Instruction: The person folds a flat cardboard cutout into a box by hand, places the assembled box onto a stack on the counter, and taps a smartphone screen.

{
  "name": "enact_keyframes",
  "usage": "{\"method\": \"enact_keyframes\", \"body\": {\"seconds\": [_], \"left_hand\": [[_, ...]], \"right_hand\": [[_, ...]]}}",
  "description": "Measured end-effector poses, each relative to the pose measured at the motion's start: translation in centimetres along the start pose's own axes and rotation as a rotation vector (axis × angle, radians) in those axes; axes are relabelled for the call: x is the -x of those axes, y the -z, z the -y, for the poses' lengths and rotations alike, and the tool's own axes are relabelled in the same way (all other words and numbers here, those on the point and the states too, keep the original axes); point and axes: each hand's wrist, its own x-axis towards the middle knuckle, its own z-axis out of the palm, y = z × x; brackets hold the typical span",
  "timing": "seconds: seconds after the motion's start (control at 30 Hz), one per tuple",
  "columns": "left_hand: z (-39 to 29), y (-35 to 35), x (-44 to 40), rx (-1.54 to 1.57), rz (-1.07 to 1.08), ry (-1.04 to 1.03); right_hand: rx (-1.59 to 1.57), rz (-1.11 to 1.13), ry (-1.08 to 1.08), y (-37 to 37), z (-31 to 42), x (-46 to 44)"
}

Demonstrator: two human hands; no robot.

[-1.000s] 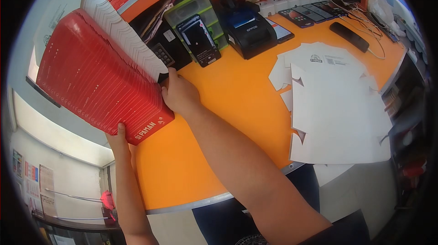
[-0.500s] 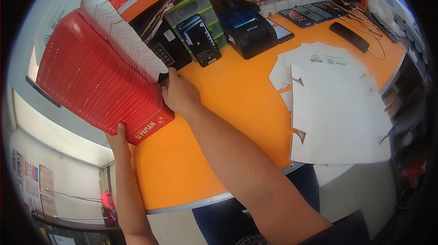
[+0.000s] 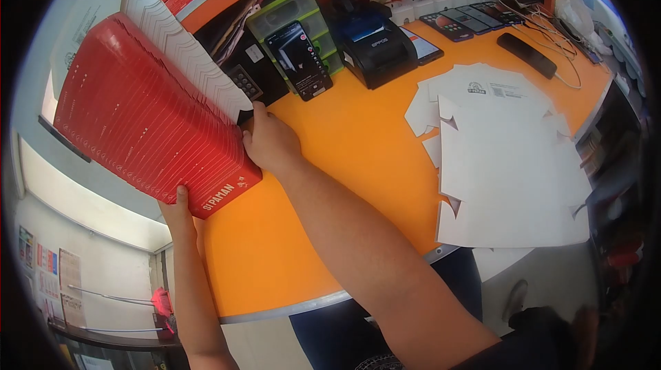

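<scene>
A thick stack of nested red cardboard food boxes (image 3: 158, 115) with "SI PAMAN" lettering leans at the left end of the orange counter. My left hand (image 3: 177, 210) grips its lower front edge; the thumb lies on the red face and the other fingers are hidden beneath. At the stack's right side, my right hand (image 3: 272, 137) is closed on the edge near the white flaps (image 3: 200, 67), with some fingertips out of sight. Flat white box blanks (image 3: 509, 163) lie to the right of my right forearm.
A phone (image 3: 299, 60) leans against a green drawer unit (image 3: 286, 8), beside a black receipt printer (image 3: 379, 53). Several phones and charging cables lie at the back right of the orange counter (image 3: 344, 136). Red boxes fill the shelf above.
Both hands and the red stack stay almost where they were. A person's shoe and a dark blurred shape have come into view at the lower right, beyond the counter edge.
</scene>
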Motion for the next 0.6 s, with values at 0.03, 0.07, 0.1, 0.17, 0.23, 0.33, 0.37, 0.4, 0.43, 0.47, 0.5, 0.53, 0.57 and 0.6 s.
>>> {"method": "enact_keyframes", "body": {"seconds": [0.03, 0.07, 0.1, 0.17, 0.23, 0.33, 0.37, 0.4, 0.43, 0.47, 0.5, 0.53, 0.57, 0.6], "left_hand": [[-0.17, -0.06, 0.07, 0.003, 0.002, 0.008], [-0.31, -0.14, 0.1, 0.007, 0.003, 0.016], [-0.39, -0.23, 0.13, 0.012, 0.004, 0.012], [-0.52, -0.28, 0.14, 0.019, 0.004, 0.003], [-0.5, 0.0, 0.13, -0.024, 0.033, 0.01], [-0.19, 0.32, 0.0, -0.042, 0.059, 0.015], [-0.11, 0.3, -0.02, -0.04, 0.065, 0.015], [-0.12, 0.25, 0.0, -0.039, 0.068, 0.012], [-0.21, 0.25, 0.01, -0.039, 0.071, 0.008], [-0.27, 0.28, 0.02, -0.04, 0.073, 0.004], [-0.29, 0.26, 0.03, -0.033, 0.071, 0.002], [-0.3, 0.2, 0.05, -0.026, 0.07, -0.001], [-0.29, 0.17, 0.05, -0.019, 0.068, -0.003], [-0.19, 0.21, 0.01, -0.016, 0.07, -0.007]], "right_hand": [[-0.001, 0.0, -0.001, -0.01, 0.0, 0.01], [-0.002, -0.001, 0.0, 0.01, 0.0, 0.01], [-0.003, -0.003, 0.001, 0.04, 0.01, 0.04], [-0.006, -0.005, 0.005, 0.02, 0.02, 0.03], [-0.01, -0.007, 0.01, 0.03, 0.01, 0.04], [-0.007, -0.004, 0.007, -0.01, 0.0, 0.02], [-0.005, -0.004, 0.005, -0.05, -0.03, 0.0], [-0.005, -0.007, 0.005, -0.07, -0.05, -0.01], [-0.005, -0.011, 0.005, -0.14, -0.07, -0.04], [-0.006, -0.013, 0.006, -0.21, -0.09, -0.07], [-0.006, -0.015, 0.008, -0.27, -0.11, -0.08], [-0.005, -0.017, 0.009, -0.26, -0.1, -0.07], [-0.005, -0.019, 0.011, -0.24, -0.1, -0.07], [-0.001, -0.013, 0.011, -0.2, -0.12, -0.07]]}}
